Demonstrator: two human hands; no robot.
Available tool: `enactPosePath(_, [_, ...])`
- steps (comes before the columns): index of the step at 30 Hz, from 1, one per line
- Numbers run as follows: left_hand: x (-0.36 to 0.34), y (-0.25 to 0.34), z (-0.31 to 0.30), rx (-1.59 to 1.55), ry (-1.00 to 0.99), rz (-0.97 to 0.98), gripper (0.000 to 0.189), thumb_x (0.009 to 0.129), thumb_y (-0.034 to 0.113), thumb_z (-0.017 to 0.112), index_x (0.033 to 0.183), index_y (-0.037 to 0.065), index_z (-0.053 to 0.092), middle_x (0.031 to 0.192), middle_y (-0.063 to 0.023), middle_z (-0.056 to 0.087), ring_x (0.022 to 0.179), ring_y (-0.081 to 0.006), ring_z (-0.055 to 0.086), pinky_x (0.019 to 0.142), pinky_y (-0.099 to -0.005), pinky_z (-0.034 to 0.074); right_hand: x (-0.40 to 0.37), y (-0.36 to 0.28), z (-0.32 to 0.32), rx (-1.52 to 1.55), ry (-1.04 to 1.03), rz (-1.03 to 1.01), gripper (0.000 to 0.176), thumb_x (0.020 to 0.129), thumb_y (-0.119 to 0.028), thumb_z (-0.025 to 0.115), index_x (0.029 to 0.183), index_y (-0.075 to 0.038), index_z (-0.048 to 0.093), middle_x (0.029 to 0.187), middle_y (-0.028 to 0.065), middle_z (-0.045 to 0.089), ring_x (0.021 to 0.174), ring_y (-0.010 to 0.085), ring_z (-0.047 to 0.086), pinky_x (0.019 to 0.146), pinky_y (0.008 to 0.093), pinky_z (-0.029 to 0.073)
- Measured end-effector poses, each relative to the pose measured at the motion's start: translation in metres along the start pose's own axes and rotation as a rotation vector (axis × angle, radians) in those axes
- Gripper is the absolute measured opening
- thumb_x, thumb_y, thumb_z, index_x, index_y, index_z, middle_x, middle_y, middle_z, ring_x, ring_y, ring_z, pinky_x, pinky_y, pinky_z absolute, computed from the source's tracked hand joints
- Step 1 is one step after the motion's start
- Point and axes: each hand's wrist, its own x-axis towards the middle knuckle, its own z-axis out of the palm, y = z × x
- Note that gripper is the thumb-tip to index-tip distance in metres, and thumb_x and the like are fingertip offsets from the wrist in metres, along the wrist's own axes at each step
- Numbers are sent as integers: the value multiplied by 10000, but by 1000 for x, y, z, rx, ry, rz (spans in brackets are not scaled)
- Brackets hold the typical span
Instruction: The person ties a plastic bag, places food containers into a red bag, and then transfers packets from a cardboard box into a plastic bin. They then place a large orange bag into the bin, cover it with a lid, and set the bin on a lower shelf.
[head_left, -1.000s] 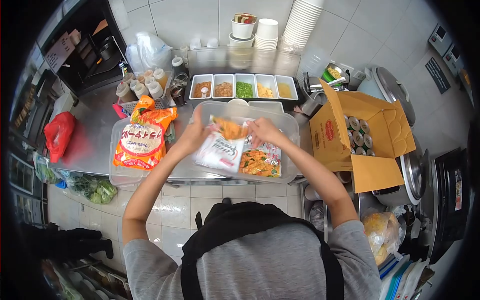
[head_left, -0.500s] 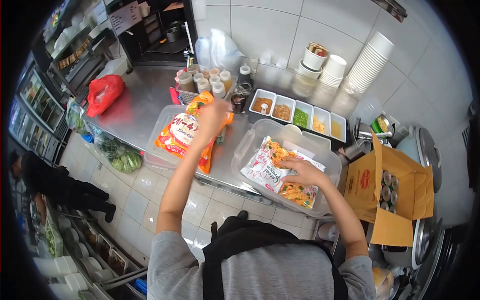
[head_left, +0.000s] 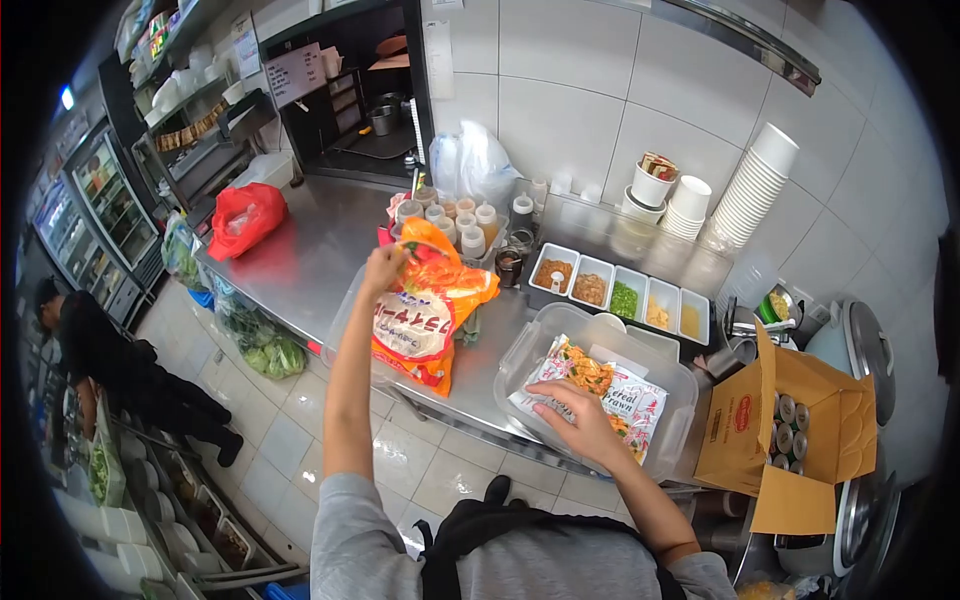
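My left hand [head_left: 383, 268] is closed on the upper left edge of an orange plastic food bag [head_left: 418, 322] with a white label and Japanese print. That bag stands up over a clear plastic tub [head_left: 357, 322] on the steel counter. Fingers apart, my right hand [head_left: 583, 422] hovers over several cereal prawn packets [head_left: 637, 393], white with food pictures. They lie in a second clear plastic tub [head_left: 687, 420] at the counter's front edge.
Behind stand sauce bottles [head_left: 473, 240] and a row of topping trays [head_left: 631, 308]. An open carton [head_left: 735, 420] of cans is at right, a red plastic bag [head_left: 247, 220] at left. A person in black [head_left: 125, 350] bends at far left.
My left hand has moved left to the bag's edge, and the bag is pulled more upright. My right hand has lifted back off the packets. The camera view has shifted.
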Motion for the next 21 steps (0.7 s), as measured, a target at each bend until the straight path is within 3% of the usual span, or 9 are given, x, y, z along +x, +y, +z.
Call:
enactPosePath(2, [-25, 29, -37, -412, -24, 4, 272, 880, 217, 571, 1083, 41, 614, 736, -30, 637, 677, -86, 579, 585, -237, 452, -1, -5, 5, 55, -5, 15, 266, 836, -118, 596, 1079, -10, 588, 1037, 148, 605, 949, 268, 591, 821, 316, 450])
enactPosePath(5, [-81, 99, -72, -710, 47, 96, 311, 913, 170, 529, 1170, -4, 548, 744, 41, 569, 655, -21, 509, 563, -183, 423, -2, -14, 19, 166, -10, -2, 296, 842, -118, 594, 1118, -12, 569, 1052, 133, 607, 970, 237, 588, 832, 307, 449])
enactPosePath(9, [-123, 153, -105, -559, 193, 351, 345, 902, 191, 552, 1175, -20, 539, 823, 35, 603, 691, -16, 524, 603, -172, 427, 3, -11, 59, 620, -111, 85, 393, 888, -104, 536, 1260, -8, 455, 1201, 132, 542, 1140, 185, 499, 957, 301, 384])
enactPosePath(10, [-140, 186, -114, -665, 268, 337, 308, 906, 191, 538, 1134, -16, 559, 874, 2, 633, 731, -33, 564, 633, -181, 451, 3, -8, 70, 783, -137, 117, 402, 897, -94, 519, 1280, -7, 436, 1224, 133, 528, 1168, 175, 477, 985, 300, 362])
enactPosePath(11, [-151, 205, -126, -824, 330, 322, 276, 912, 187, 523, 1101, -8, 571, 890, -18, 640, 750, -57, 586, 658, -198, 470, 3, -2, 81, 863, -255, 223, 499, 906, -107, 511, 1353, -3, 314, 1327, 146, 428, 1252, 193, 390, 1018, 305, 319])
enactPosePath(14, [-166, 225, -162, -1200, 412, 263, 209, 925, 174, 483, 1023, 19, 583, 970, -87, 647, 841, -150, 636, 757, -272, 516, 1, 14, 137, 1149, -311, 258, 624, 901, -171, 540, 1406, -44, 197, 1407, 143, 312, 1303, 211, 311, 1051, 327, 260])
enactPosePath(15, [-172, 227, -169, -1339, 309, 274, 215, 925, 166, 481, 1059, 15, 555, 1033, -100, 631, 903, -178, 630, 805, -310, 516, 5, 8, 151, 1239, -339, 311, 800, 852, -337, 604, 1431, -98, 106, 1450, 118, 224, 1332, 226, 251, 1072, 353, 207])
enactPosePath(18, [-205, 245, -170, -1428, 315, 254, 229, 922, 155, 486, 1095, 11, 527, 1077, -93, 614, 940, -179, 618, 825, -323, 512, 22, -15, 188, 1627, -210, 54, 870, 765, -490, 647, 1415, -137, 190, 1430, 93, 278, 1308, 233, 292, 1077, 393, 206])
enactPosePath(21, [-253, 269, -168, -1387, 275, 281, 240, 916, 136, 492, 1130, 30, 509, 1109, -79, 594, 985, -180, 598, 854, -325, 497, 43, -21, 203, 1848, -294, 15, 891, 701, -539, 677, 1381, -144, 259, 1389, 71, 348, 1279, 247, 325, 1068, 430, 242])
